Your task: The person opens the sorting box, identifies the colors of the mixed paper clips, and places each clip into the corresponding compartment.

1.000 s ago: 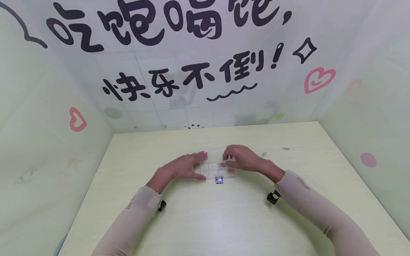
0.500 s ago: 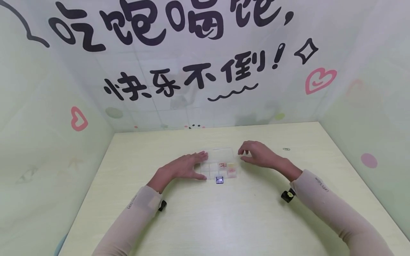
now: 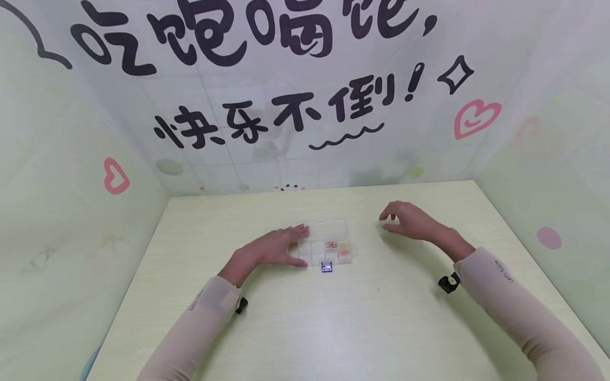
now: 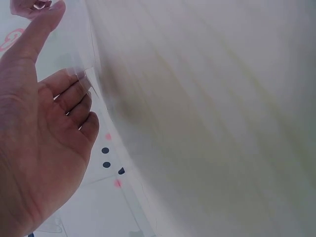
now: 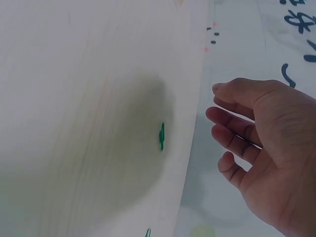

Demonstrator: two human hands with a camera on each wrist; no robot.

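Note:
A clear plastic compartment box (image 3: pixel 329 228) lies on the table in the head view. Red paper clips (image 3: pixel 331 245) sit in one compartment, and pinkish and yellow items (image 3: pixel 344 254) in the one to its right. My left hand (image 3: pixel 274 247) rests along the box's left side, fingers at the far corner and thumb at the near one. Out to the right, my right hand (image 3: pixel 410 221) hovers over the table with loosely bent fingers and nothing between them. Below it, the right wrist view shows a green paper clip (image 5: pixel 162 137) and another green clip (image 5: pixel 148 232) at the bottom edge.
A small blue-framed square (image 3: pixel 326 266) is at the box's front edge. The pale wooden table (image 3: pixel 310 323) is bounded by a printed back wall (image 3: pixel 286 164) and side panels.
My right hand has drawn away from the box to the right, over the spot where the loose paper clips lay in view. The left hand and the box have stayed in place.

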